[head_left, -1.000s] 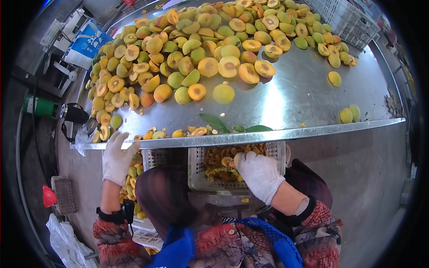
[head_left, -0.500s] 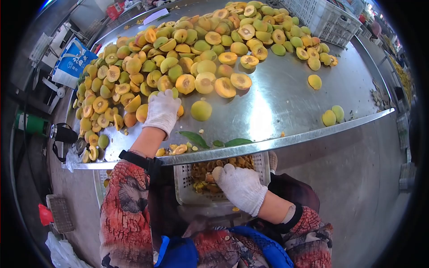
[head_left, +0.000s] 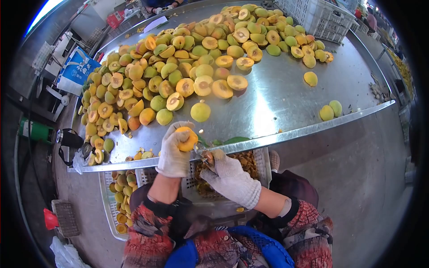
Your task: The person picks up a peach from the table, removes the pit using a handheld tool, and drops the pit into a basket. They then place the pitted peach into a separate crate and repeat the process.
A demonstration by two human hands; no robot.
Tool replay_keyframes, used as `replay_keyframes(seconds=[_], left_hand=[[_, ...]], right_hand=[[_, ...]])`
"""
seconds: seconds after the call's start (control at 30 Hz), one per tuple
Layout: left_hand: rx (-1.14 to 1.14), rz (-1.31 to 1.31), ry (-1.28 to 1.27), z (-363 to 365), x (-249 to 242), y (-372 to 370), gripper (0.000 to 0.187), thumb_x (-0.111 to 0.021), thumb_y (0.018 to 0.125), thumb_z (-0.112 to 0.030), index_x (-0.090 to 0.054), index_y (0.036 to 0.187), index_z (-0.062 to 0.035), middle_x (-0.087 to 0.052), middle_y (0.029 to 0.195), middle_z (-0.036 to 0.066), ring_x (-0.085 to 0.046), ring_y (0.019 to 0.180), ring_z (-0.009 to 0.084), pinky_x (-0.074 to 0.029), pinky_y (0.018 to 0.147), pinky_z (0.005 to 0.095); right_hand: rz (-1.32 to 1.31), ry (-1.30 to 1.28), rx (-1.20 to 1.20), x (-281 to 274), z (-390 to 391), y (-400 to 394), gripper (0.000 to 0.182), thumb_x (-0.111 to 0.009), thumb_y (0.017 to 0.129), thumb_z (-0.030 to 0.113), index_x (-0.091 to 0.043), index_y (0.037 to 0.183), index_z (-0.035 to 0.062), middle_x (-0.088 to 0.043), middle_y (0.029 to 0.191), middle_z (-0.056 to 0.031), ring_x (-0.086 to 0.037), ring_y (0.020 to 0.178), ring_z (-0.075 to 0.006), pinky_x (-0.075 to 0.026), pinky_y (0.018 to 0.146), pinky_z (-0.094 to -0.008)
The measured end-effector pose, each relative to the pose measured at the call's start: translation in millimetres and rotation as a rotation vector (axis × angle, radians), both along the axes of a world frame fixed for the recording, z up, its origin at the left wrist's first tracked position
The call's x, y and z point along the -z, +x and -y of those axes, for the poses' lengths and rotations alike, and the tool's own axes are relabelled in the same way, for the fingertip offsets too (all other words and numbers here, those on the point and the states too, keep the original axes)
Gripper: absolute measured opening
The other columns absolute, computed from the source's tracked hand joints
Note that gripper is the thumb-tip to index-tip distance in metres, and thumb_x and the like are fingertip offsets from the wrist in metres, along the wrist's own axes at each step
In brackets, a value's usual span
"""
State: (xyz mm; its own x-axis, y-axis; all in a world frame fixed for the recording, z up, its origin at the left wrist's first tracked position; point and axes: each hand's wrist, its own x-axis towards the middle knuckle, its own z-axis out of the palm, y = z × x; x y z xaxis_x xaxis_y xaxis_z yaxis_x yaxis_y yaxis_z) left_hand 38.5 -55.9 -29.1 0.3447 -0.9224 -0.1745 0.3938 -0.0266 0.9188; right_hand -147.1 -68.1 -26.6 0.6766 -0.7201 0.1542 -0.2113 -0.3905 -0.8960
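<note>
My left hand [head_left: 172, 154], in a white knit glove, is closed around a yellow peach half [head_left: 187, 139] above the table's front edge. My right hand [head_left: 232, 176], gloved the same way, grips a small hand tool [head_left: 207, 156] with a brown handle; its metal end points toward the peach half. Most of the tool is hidden by the fingers. Below my right hand sits a white crate [head_left: 214, 203] with brown peach pits and scraps in it. A large heap of halved peaches [head_left: 178, 67] covers the far and left parts of the metal table [head_left: 295, 116].
Another crate [head_left: 109, 210] under the table at left holds peach halves. Green leaves [head_left: 237, 140] and fruit scraps lie along the front edge. White crates [head_left: 317, 20] stand at the far right corner. A person's hands [head_left: 163, 9] show across the table.
My left hand has come back from the heap toward me with a peach half. My right hand has risen slightly, and the tool in it now shows near the fruit.
</note>
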Motion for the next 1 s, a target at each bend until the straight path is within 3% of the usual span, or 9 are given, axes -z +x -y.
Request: replay_keyframes(seconds=[0.1, 0.13, 0.23, 0.33, 0.43, 0.53, 0.63, 0.87, 1.0], left_hand=[[-0.072, -0.324, -0.03, -10.1, -16.7, -34.5, 0.026, -0.054, 0.078, -0.008, -0.055, 0.102, 0.001, -0.059, 0.103, 0.013, -0.06, 0.091, 0.0249, -0.053, 0.084, 0.041], [-0.12, -0.346, -0.041, -11.5, -19.9, -42.4, 0.022, -0.053, 0.079, -0.006, -0.054, 0.099, 0.001, -0.058, 0.106, 0.017, -0.06, 0.093, 0.0299, -0.053, 0.085, 0.0493], [-0.167, -0.334, -0.075, -17.3, -21.1, -50.1, 0.02, -0.052, 0.089, -0.018, -0.055, 0.097, -0.0004, -0.06, 0.098, 0.016, -0.061, 0.089, 0.0279, -0.054, 0.08, 0.0443], [-0.096, -0.351, -0.161, -22.3, -11.2, -44.0, 0.037, -0.045, 0.098, -0.037, -0.057, 0.093, -0.002, -0.061, 0.09, 0.015, -0.061, 0.082, 0.0266, -0.054, 0.071, 0.0394], [-0.146, -0.296, -0.153, -23.8, -11.4, -47.8, 0.051, -0.038, 0.099, -0.049, -0.057, 0.09, -0.0027, -0.061, 0.083, 0.014, -0.061, 0.076, 0.0251, -0.052, 0.065, 0.0354], [-0.233, -0.251, -0.105, -25.6, -8.9, -50.3, 0.047, -0.04, 0.099, -0.046, -0.057, 0.091, -0.0029, -0.061, 0.083, 0.014, -0.06, 0.073, 0.0241, -0.051, 0.061, 0.0336], [-0.207, -0.193, -0.052, -29.8, -10.8, -50.2, 0.043, -0.045, 0.097, -0.046, -0.056, 0.092, -0.0044, -0.06, 0.086, 0.011, -0.06, 0.079, 0.0257, -0.052, 0.075, 0.0425], [-0.291, -0.048, -0.106, -29.7, -10.7, -60.1, 0.034, -0.047, 0.098, -0.037, -0.055, 0.09, -0.005, -0.059, 0.084, 0.01, -0.06, 0.076, 0.0222, -0.052, 0.069, 0.0352], [-0.3, -0.008, -0.102, -31.9, -6.1, -60.3, 0.033, -0.048, 0.098, -0.035, -0.055, 0.088, -0.0045, -0.059, 0.082, 0.01, -0.059, 0.071, 0.0214, -0.051, 0.067, 0.0341]], right_hand=[[-0.074, -0.019, -0.036, -1.0, -0.8, 0.6, 0.034, -0.058, 0.086, 0.016, -0.046, 0.113, -0.0002, -0.057, 0.098, -0.0237, -0.058, 0.09, -0.0417, -0.049, 0.076, -0.047], [-0.079, -0.043, -0.039, 2.4, -1.2, 0.4, 0.035, -0.058, 0.086, 0.016, -0.046, 0.114, 0.0001, -0.056, 0.1, -0.0237, -0.058, 0.092, -0.0414, -0.049, 0.076, -0.047], [-0.121, -0.143, -0.044, 2.1, -2.9, -2.2, 0.036, -0.057, 0.084, 0.015, -0.046, 0.115, 0.0005, -0.054, 0.1, -0.023, -0.057, 0.093, -0.0405, -0.05, 0.075, -0.0466], [-0.196, -0.173, -0.071, 7.1, -5.1, -1.1, 0.034, -0.057, 0.086, 0.018, -0.046, 0.113, 0.0007, -0.056, 0.097, -0.0235, -0.059, 0.089, -0.0406, -0.05, 0.073, -0.0471], [-0.241, -0.098, -0.083, 6.7, -6.7, -0.3, 0.034, -0.057, 0.087, 0.02, -0.045, 0.113, 0.0002, -0.057, 0.097, -0.0244, -0.06, 0.087, -0.041, -0.05, 0.071, -0.0476], [-0.21, -0.074, -0.086, -2.0, -7.6, -2.1, 0.032, -0.056, 0.084, 0.016, -0.046, 0.111, 0.0005, -0.056, 0.096, -0.0231, -0.06, 0.086, -0.0402, -0.05, 0.071, -0.0468], [-0.143, -0.066, -0.08, 1.3, -9.1, -0.9, 0.031, -0.056, 0.083, 0.014, -0.046, 0.109, 0.0008, -0.057, 0.093, -0.022, -0.059, 0.085, -0.04, -0.05, 0.071, -0.0469], [-0.249, -0.022, -0.08, 10.6, -17.0, 1.5, 0.031, -0.056, 0.083, 0.017, -0.047, 0.108, -0.0001, -0.058, 0.095, -0.0226, -0.058, 0.087, -0.0401, -0.049, 0.074, -0.0461], [-0.082, -0.023, -0.13, 8.0, -19.2, -1.6, 0.037, -0.058, 0.082, 0.018, -0.048, 0.111, -0.0016, -0.057, 0.097, -0.0239, -0.059, 0.088, -0.0402, -0.049, 0.075, -0.0458]])
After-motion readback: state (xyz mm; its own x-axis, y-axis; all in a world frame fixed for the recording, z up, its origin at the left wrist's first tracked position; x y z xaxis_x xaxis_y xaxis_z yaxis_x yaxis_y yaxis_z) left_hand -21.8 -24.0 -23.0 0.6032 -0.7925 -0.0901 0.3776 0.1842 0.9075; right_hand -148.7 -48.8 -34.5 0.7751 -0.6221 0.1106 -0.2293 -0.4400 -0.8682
